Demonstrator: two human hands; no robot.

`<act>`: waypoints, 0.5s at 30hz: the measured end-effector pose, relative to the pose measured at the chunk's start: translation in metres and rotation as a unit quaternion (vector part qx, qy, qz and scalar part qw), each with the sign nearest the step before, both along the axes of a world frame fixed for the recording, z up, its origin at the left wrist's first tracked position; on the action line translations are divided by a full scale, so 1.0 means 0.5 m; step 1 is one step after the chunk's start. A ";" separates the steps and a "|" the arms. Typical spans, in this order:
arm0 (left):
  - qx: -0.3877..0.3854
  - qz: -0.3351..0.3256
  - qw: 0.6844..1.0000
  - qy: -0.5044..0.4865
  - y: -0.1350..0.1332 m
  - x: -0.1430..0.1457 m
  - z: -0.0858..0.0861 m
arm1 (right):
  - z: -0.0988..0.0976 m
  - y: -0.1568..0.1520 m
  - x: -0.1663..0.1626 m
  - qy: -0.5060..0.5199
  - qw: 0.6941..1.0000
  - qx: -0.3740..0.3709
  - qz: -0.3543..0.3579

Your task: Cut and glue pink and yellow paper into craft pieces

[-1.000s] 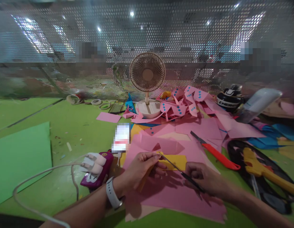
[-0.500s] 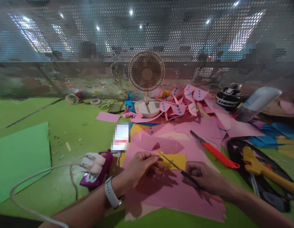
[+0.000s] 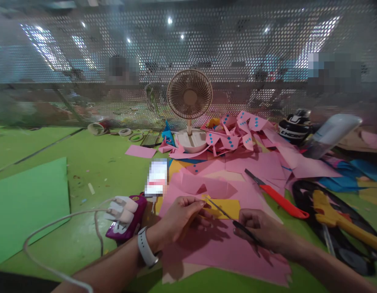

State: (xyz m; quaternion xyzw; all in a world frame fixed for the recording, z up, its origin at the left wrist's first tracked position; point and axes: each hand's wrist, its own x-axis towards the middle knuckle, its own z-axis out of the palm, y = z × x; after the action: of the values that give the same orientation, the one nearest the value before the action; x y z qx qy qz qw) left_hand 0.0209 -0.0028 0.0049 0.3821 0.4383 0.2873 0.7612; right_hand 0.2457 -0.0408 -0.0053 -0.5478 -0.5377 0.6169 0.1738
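Observation:
My right hand point(image 3: 261, 230) grips a pair of scissors point(image 3: 245, 231) with black handles, their thin blades pointing up and left. Those blades lie across a yellow piece of paper point(image 3: 231, 206), and their tips end near the fingertips of my left hand point(image 3: 185, 217). Thumb and forefinger of the left hand are pinched at the left end of the yellow paper; the exact contact is partly hidden. Beneath both hands lies a large pink sheet point(image 3: 203, 260), and a folded pink strip point(image 3: 203, 181) rests just beyond.
A phone point(image 3: 157, 177), a purple power bank point(image 3: 127, 224) and white plugs point(image 3: 121, 207) are on the left. Rightward lie a red-handled knife point(image 3: 284, 200) and a yellow glue gun point(image 3: 337, 215) on a black tray. A fan point(image 3: 190, 97) stands behind, beside heaped pink paper point(image 3: 231, 134).
The whole view has shifted slightly right and down. Both hands and the scissors keep nearly the same pose around the yellow paper.

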 end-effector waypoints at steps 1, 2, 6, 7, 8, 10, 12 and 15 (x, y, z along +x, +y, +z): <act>-0.001 0.001 1.000 0.000 -0.001 0.000 0.001 | 0.001 0.000 -0.001 -0.002 1.000 -0.002 0.001; -0.003 0.002 1.000 0.000 -0.001 0.001 0.002 | 0.004 0.000 -0.001 -0.006 1.000 -0.005 0.003; -0.008 0.013 1.000 0.008 -0.003 0.003 0.002 | 0.016 0.001 -0.006 -0.035 0.999 -0.006 0.002; -0.009 0.014 1.000 0.009 -0.003 0.003 0.001 | 0.018 0.002 -0.007 -0.038 0.999 -0.003 0.001; -0.009 0.013 1.000 0.009 -0.002 0.003 0.000 | 0.020 0.002 -0.008 -0.039 0.999 0.000 0.001; -0.009 0.007 1.000 0.006 -0.001 0.002 -0.002 | 0.021 0.002 -0.008 -0.030 1.000 0.004 0.003; -0.008 0.001 1.000 0.002 0.000 0.001 -0.004 | 0.017 0.002 -0.006 -0.027 1.000 0.006 0.004; -0.009 0.003 1.000 0.000 0.000 0.001 -0.004 | 0.008 0.001 -0.001 -0.028 1.000 0.004 0.008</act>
State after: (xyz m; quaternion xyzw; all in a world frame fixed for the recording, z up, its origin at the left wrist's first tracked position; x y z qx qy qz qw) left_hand 0.0216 -0.0031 0.0030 0.3739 0.4421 0.2852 0.7638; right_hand 0.2451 -0.0402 -0.0015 -0.5597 -0.5493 0.6006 0.1559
